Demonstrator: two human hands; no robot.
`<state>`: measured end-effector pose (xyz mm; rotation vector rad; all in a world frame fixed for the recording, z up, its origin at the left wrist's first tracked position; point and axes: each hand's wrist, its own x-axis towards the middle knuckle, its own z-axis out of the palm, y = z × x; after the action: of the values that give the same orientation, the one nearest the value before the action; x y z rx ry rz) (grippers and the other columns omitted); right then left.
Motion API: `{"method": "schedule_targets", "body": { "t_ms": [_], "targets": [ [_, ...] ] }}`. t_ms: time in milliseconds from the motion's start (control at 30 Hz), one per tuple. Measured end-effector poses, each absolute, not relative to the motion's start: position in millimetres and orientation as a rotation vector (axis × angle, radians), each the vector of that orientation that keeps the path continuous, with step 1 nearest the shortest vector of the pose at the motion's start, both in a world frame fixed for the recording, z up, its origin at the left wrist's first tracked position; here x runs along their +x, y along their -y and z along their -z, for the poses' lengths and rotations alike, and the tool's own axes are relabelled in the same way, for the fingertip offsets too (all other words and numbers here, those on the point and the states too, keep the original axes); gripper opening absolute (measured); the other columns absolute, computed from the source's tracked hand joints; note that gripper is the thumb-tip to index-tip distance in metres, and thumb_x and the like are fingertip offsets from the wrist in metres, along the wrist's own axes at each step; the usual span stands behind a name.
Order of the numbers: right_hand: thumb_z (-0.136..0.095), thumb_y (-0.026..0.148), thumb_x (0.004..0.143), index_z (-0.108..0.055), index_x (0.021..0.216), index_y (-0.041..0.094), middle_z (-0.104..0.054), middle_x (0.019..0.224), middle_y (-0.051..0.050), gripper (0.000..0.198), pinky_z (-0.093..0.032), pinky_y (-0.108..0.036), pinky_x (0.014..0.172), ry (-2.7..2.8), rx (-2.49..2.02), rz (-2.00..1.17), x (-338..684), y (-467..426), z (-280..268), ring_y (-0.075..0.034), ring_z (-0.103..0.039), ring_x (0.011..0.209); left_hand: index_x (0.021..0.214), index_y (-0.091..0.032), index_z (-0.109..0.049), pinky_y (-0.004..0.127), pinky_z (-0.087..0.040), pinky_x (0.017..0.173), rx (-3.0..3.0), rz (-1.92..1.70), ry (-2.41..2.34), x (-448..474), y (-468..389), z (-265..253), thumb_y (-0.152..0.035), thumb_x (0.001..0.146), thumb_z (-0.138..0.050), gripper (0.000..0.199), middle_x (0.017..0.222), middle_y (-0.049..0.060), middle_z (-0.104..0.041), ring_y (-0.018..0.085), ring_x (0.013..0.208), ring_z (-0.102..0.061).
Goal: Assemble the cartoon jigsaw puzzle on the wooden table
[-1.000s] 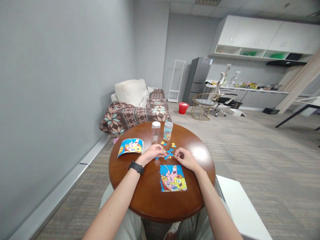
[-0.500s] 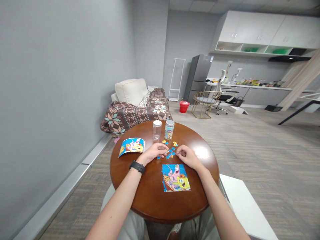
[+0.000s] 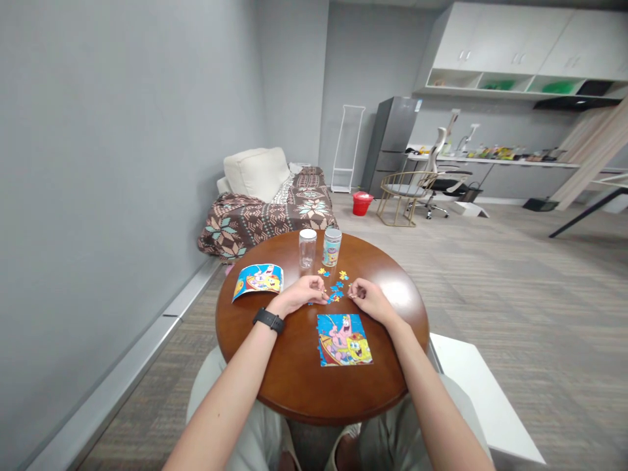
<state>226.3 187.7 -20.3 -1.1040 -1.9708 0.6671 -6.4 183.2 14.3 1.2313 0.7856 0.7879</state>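
Note:
My left hand [image 3: 305, 293], with a black watch on the wrist, is curled with thumb and fingers together at the left side of the loose jigsaw pieces [image 3: 336, 292]. What it pinches, if anything, is too small to make out. On the right side of these blue and yellow pieces, my right hand [image 3: 367, 299] has its fingertips closed on what looks like a small puzzle piece, mostly hidden. Nearer to me lies a partly assembled jigsaw puzzle [image 3: 345, 341] of cartoon figures in a boat, its left edge uneven. A curved picture sheet [image 3: 260, 279] with the same scene lies at the left.
Behind the pieces stand a clear jar with a white lid [image 3: 307, 250] and a cartoon-printed jar [image 3: 332, 248]. All this is on a round brown table [image 3: 294, 392]. A blanket-covered sofa [image 3: 269, 216] is beyond it; a white surface [image 3: 483, 389] is low at the right.
My right hand has lifted slightly and turned its fingertips inward. My left hand's fingers have curled more over the pieces. The whole view has tilted a little.

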Motion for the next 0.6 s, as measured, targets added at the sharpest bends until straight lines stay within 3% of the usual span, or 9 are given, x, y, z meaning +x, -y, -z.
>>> {"method": "schedule_targets", "body": {
  "t_ms": [200,367,600],
  "targets": [
    [-0.056,0.016,0.072,-0.052,0.068,0.02,-0.06,0.069,0.001,0.007,-0.042,-0.025,0.059,1.986,-1.132,-0.629,225.5,-188.3,21.1,-0.011,-0.051,0.06,0.06,-0.017,-0.039,0.028,-0.053,0.071,1.208,-0.808,-0.794,-5.8,-185.3,-12.7,-0.003,0.052,-0.063,0.029,0.059,-0.006,-0.053,0.012,0.065,-0.062],
    [-0.064,0.022,0.073,-0.054,0.069,0.019,-0.051,0.061,0.004,0.011,-0.04,-0.023,0.056,1.972,-1.162,-0.592,225.9,-190.0,23.8,-0.01,-0.046,0.056,0.059,-0.016,-0.041,0.024,-0.052,0.067,1.2,-0.823,-0.812,-6.3,-185.1,-14.1,-0.003,0.052,-0.064,0.027,0.057,-0.007,-0.054,0.01,0.059,-0.062],
    [-0.063,0.024,0.076,-0.068,0.076,0.018,-0.066,0.075,-0.001,0.007,-0.047,-0.026,0.064,1.955,-1.125,-0.638,225.3,-187.7,19.4,-0.012,-0.057,0.064,0.07,-0.012,-0.055,0.029,-0.055,0.081,1.105,-0.781,-0.877,-6.6,-186.5,-13.2,-0.002,0.061,-0.073,0.022,0.07,0.004,-0.068,0.014,0.072,-0.069]
  ]
}}
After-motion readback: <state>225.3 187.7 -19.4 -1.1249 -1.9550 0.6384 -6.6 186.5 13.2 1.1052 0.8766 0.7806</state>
